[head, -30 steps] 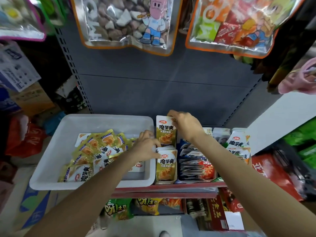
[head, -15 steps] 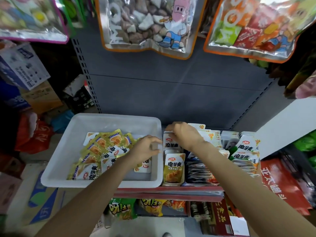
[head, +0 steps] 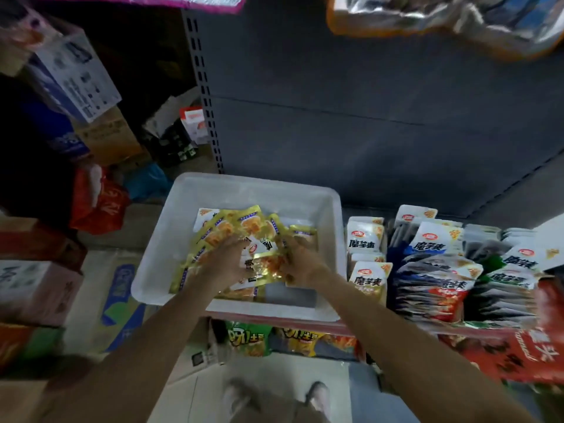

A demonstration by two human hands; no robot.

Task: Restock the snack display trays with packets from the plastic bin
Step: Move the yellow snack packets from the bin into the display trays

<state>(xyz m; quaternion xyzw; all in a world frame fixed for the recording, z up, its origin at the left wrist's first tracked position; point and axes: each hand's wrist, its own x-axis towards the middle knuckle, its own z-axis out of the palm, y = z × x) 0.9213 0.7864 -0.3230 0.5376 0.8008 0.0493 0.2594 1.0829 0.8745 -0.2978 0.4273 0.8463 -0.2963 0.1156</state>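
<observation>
Inside the bin [head: 183,227], both hands now gather yellow packets [head: 244,227].

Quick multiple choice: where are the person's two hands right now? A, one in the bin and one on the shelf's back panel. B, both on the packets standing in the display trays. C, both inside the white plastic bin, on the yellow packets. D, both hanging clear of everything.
C: the left hand and right hand both sit on the pile of yellow packets inside the white plastic bin, left of the display trays.
</observation>
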